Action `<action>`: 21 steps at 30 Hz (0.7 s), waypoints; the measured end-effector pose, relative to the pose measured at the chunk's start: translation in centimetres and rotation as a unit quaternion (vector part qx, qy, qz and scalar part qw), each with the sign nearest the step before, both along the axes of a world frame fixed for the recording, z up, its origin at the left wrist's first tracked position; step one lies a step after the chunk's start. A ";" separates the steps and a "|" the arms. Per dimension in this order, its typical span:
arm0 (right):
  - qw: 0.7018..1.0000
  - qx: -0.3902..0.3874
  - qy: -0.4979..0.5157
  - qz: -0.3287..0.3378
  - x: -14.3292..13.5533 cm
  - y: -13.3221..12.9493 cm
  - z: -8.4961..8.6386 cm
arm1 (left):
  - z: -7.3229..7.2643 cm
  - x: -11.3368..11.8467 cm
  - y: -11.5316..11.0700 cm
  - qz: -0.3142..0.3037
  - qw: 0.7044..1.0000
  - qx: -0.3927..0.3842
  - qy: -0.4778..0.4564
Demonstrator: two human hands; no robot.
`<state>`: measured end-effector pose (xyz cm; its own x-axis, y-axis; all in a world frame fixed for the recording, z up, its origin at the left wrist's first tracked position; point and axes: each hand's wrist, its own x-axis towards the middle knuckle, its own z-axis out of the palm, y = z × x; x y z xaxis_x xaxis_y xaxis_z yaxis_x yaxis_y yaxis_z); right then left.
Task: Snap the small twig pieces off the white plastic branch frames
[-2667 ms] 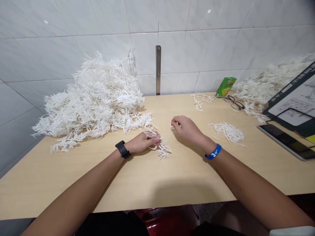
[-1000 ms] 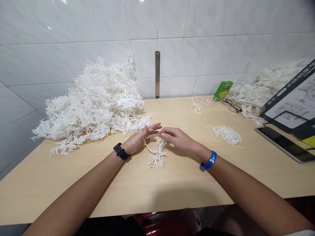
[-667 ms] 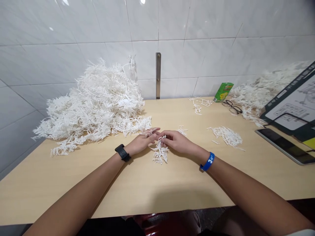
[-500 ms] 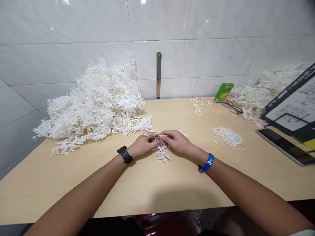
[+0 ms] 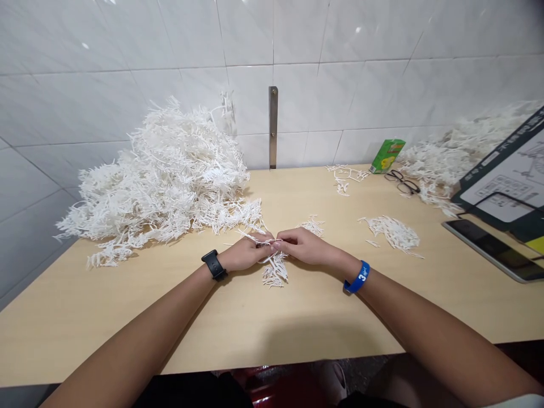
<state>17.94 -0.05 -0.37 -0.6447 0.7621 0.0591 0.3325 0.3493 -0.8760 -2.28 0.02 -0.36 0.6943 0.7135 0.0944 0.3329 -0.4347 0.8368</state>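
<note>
- Pinching together at the middle of the wooden table (image 5: 263, 323), the left hand (image 5: 247, 253) and the right hand (image 5: 306, 247) meet fingertip to fingertip — both sets of fingers closed on one white plastic sprig (image 5: 275, 266).
- Most of the sprig hangs below the fingertips, its branched end touching the table just in front of the hands; a thin stem of it sticks out up and to the left, past the left thumb.
- The left wrist wears a black watch (image 5: 213, 264); the right wrist wears a blue band (image 5: 357, 276).
- A large heap of white sprigs (image 5: 165, 175) lies to the left against the tiled wall, its edge near the left hand.
- A small pile of white pieces (image 5: 393, 232) sits to the right of the right hand, with a smaller tuft (image 5: 314, 225) just behind it.
- Farther back on the right — a green carton (image 5: 387, 154), a pair of glasses (image 5: 403, 182) and a second heap of sprigs (image 5: 450, 156).
- A tablet (image 5: 493, 249) lies flat at the right edge.
</note>
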 end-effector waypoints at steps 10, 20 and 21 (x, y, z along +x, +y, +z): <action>0.960 -0.177 0.217 0.029 0.9 1.4 -1.3 | 0.7 -1.3 0.6 -0.080 0.988 -0.112 -0.074; 0.931 -0.270 0.240 -0.050 -0.3 0.8 -1.1 | -0.2 -0.6 0.1 0.047 0.984 -0.158 -0.062; 0.928 -0.286 0.235 -0.049 -0.3 0.7 -1.1 | -0.3 -0.6 0.1 0.051 0.984 -0.157 -0.062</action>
<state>17.60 0.64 -1.45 -0.5763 0.8090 -0.1159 -0.1278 -0.2293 -0.9649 -2.83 0.14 -0.62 0.6140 0.7869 -0.0622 0.2491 -0.1185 0.9612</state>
